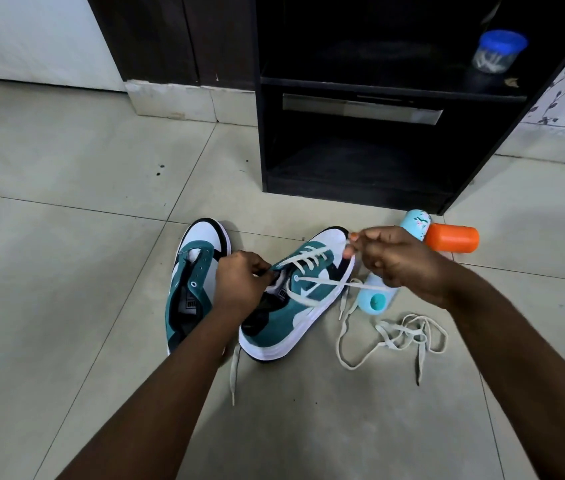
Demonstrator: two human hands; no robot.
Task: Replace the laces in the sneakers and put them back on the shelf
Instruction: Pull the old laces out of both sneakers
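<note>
Threading goes on at the right sneaker (295, 306), which lies on the floor (66, 237) between the two hands, tilted so its eyelet rows face up and toward the person; that tilt seems meant to keep the holes within easy reach. The left hand (239, 282) is curled at the tongue and upper eyelets, its fingers gripping the sneaker's opening and apparently steadying it against the pull. The right hand (392, 261), raised just beyond the sneaker's toe, is clenched with fingertips pinching the white lace (326, 282), which runs taut from a side eyelet up to that pinch; several crossings are already laced near the toe. The lace's other end trails on the floor below the left forearm.

The left sneaker (194, 282) sits just outside the left hand, its eyelets bare, so I judge the task well short of half done. A loose lace (402, 334) lies in a tangle below the right wrist, probably waiting for that second sneaker. A pale blue bottle (378, 296) with an orange cap (451, 239) lies under and past the right hand. The dark shelf (378, 140) stands beyond both hands, its lower compartment open.
</note>
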